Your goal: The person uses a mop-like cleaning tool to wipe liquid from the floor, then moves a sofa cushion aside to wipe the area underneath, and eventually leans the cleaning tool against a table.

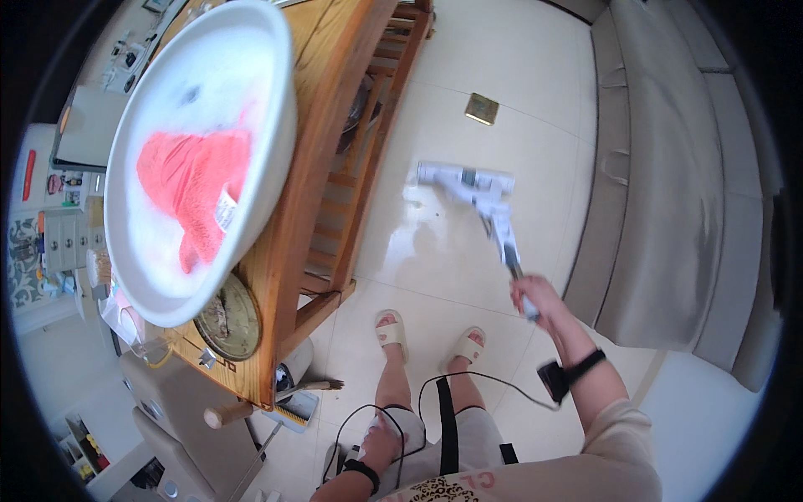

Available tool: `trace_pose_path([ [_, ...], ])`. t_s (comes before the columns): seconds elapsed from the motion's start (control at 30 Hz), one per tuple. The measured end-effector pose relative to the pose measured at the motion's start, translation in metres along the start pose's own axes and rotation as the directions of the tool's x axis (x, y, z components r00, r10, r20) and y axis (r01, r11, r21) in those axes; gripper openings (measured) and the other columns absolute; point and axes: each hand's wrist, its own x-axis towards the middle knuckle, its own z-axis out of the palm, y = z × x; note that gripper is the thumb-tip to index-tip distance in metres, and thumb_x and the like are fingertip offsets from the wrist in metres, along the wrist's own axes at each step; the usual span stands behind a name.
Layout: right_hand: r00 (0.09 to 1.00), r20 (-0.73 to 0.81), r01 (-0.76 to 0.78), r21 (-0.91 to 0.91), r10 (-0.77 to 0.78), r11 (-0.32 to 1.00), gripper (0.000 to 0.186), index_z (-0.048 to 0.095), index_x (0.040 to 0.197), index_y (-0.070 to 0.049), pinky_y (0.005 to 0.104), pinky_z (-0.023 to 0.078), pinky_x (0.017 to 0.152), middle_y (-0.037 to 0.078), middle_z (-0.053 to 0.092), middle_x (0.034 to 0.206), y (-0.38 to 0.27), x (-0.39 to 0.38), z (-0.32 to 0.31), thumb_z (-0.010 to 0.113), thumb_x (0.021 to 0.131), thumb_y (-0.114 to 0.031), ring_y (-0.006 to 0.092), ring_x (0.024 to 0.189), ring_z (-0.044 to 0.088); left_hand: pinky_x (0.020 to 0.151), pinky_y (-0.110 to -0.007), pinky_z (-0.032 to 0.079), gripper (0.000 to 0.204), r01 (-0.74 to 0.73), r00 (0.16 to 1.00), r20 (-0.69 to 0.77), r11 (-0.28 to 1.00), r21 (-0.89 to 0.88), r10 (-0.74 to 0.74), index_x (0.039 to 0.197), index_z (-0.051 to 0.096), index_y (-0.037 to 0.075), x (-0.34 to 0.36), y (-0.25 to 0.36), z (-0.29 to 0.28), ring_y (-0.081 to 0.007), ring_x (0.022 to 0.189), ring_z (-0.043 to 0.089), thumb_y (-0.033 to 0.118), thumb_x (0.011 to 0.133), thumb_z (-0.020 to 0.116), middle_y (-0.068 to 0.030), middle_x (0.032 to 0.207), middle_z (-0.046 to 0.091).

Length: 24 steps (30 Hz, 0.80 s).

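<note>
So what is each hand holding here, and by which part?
Right hand grips the white floor cleaner by its handle's upper end. Left hand rests near the hip; any hold unclear.

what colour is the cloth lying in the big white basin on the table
Bright red-orange cloth with a small white tag, in the white basin; the head view shows it.

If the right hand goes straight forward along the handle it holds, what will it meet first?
The right hand grips the floor cleaner's handle, which points up the picture to the white cleaning head on the tiled floor. Sliding along the shaft, it would likely meet that head first; beyond it the floor looks free up to a small brass plate.
</note>
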Motion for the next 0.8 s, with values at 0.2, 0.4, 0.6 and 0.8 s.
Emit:
trace_pose_path([
  [0.2, 0.966, -0.047, 0.256, 0.316, -0.254, 0.914, 0.026, 0.043, 0.066, -0.004, 0.0261, 0.035, 0.038, 0.005, 0.044, 0.049, -0.086, 0.164, 0.048, 0.041, 0.083, -0.024, 0.0143, 0.041, 0.043, 0.064, -0.04, 0.046, 0.091, -0.132, 0.99, -0.047, 0.99, 0.047, 0.134, 0.126, 0.009, 0.002, -0.007, -0.01, -0.015, -0.0341, 0.082, 0.053, 0.051, 0.064, 0.055, -0.0206, 0.094, 0.048],
  [0.4, 0.987, -0.148, 0.078, 0.147, -0.056, 0.986, 0.023, 0.037, 0.078, -0.003, 0.0279, 0.036, 0.036, 0.005, 0.041, 0.053, -0.099, 0.207, 0.103, 0.036, 0.083, -0.025, 0.0155, 0.042, 0.041, 0.056, -0.035, 0.047, 0.094, -0.24, 0.966, -0.098, 0.971, 0.025, 0.241, 0.123, 0.012, -0.005, -0.013, -0.033, -0.019, -0.0302, 0.069, 0.055, 0.053, 0.062, 0.055, -0.0199, 0.082, 0.051],
  [0.6, 0.937, -0.328, 0.09, -0.101, -0.119, 0.991, 0.033, 0.038, 0.071, -0.001, 0.0333, 0.035, 0.03, 0.01, 0.043, 0.045, 0.04, 0.185, 0.104, 0.035, 0.083, -0.032, 0.0211, 0.035, 0.045, 0.057, -0.034, 0.047, 0.096, -0.319, 0.93, -0.149, 0.939, 0.128, 0.336, 0.121, 0.013, -0.01, -0.007, -0.032, -0.022, -0.0289, 0.069, 0.055, 0.054, 0.063, 0.055, -0.019, 0.082, 0.051],
  [0.8, 0.96, -0.22, -0.168, 0.053, 0.176, 0.984, 0.019, 0.032, 0.084, -0.008, 0.0305, 0.034, 0.029, 0.007, 0.039, 0.048, 0.155, 0.087, 0.162, 0.036, 0.084, -0.027, 0.0176, 0.034, 0.039, 0.066, -0.036, 0.046, 0.092, -0.243, 0.964, -0.111, 0.97, 0.01, 0.242, 0.12, 0.013, -0.01, 0.002, -0.025, -0.021, -0.0328, 0.078, 0.054, 0.049, 0.065, 0.055, -0.0208, 0.087, 0.052],
])
